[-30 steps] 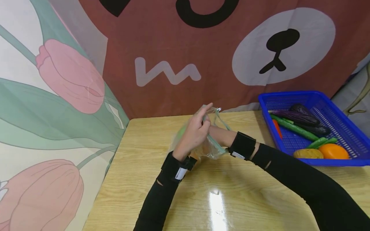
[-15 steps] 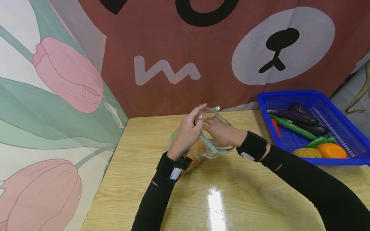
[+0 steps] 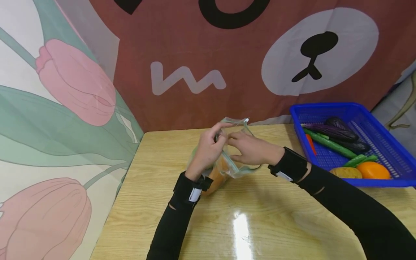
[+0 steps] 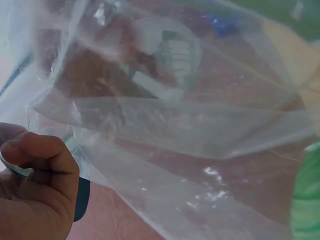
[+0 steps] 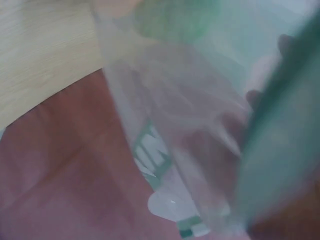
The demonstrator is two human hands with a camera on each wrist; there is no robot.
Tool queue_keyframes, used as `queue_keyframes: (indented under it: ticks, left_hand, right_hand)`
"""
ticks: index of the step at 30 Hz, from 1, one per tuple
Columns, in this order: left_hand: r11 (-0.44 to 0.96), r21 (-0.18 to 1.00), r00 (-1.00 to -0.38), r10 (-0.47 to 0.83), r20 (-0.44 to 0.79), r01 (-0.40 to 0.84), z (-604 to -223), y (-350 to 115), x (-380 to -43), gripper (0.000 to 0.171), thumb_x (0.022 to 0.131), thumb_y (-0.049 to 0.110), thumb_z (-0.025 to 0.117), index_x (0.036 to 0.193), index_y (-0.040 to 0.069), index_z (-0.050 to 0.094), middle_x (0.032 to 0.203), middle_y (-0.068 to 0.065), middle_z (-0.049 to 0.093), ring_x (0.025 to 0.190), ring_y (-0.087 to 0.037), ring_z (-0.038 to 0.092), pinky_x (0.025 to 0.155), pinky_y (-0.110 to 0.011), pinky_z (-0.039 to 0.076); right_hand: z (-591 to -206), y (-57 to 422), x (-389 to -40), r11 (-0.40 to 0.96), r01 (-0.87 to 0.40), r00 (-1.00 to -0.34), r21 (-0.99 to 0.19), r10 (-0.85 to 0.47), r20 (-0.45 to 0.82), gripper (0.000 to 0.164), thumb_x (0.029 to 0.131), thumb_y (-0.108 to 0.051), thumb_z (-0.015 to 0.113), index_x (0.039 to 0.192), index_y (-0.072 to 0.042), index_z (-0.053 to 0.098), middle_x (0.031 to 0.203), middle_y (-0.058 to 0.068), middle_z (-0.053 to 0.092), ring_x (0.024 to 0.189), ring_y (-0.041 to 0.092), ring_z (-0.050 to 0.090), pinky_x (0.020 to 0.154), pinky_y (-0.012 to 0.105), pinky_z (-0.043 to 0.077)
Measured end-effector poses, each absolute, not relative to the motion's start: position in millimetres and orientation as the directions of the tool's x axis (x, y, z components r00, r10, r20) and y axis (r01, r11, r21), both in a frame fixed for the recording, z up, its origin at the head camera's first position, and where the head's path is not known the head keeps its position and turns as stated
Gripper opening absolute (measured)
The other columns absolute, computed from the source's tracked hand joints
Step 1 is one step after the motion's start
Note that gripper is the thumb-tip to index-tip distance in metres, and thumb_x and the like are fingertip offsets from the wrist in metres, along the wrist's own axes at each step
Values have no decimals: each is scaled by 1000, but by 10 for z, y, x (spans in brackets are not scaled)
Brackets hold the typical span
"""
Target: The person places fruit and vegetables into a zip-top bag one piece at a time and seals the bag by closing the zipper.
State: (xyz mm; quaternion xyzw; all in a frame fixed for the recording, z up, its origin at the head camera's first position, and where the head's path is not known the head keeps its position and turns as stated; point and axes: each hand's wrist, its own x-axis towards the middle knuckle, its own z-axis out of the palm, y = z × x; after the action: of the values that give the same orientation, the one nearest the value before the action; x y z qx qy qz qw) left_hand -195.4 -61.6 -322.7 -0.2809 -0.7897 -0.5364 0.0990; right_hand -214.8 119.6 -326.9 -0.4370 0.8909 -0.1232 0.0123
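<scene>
A clear zip bag [image 3: 235,171] with a pale green seal strip stands over the table, its mouth turned to the right. My left hand [image 3: 206,150] grips the near rim of that mouth; in the left wrist view its fingers [image 4: 47,150] curl over the edge. Loosely bent, with thumb and fingers apart, my right hand [image 3: 255,148] is at the mouth, its fingertips close to the left fingers. Inside the bag lie a long orange thing [image 3: 212,186] and a light green, ribbed thing [image 4: 307,195], partly hidden by my left hand and wrist.
A blue basket [image 3: 294,119] at the right holds dark eggplants [image 3: 334,133], a cucumber [image 3: 331,144], small green vegetables [image 3: 355,160], a potato [image 3: 346,172] and an orange fruit [image 3: 373,170]. A printed cloth [image 3: 182,115] hangs behind the table [image 3: 156,173].
My right hand has drawn back to the right from deeper in the bag to its mouth. My left hand has moved slightly left, and more of the orange thing shows.
</scene>
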Motion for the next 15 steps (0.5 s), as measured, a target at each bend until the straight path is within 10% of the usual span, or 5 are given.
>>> queue_keyframes:
  ticks: [15]
  left_hand:
    - [273, 767, -806, 327, 493, 580, -3250, -629, -1969, 36, 92, 3, 44, 125, 5, 60, 61, -2, 41, 47, -16, 33, 49, -26, 29]
  right_hand:
    - [-2984, 2025, -1970, 519, -797, -600, -309, -627, 497, 29, 78, -3, 75, 106, -8, 69, 108, 3, 63, 88, 14, 59, 69, 27, 48]
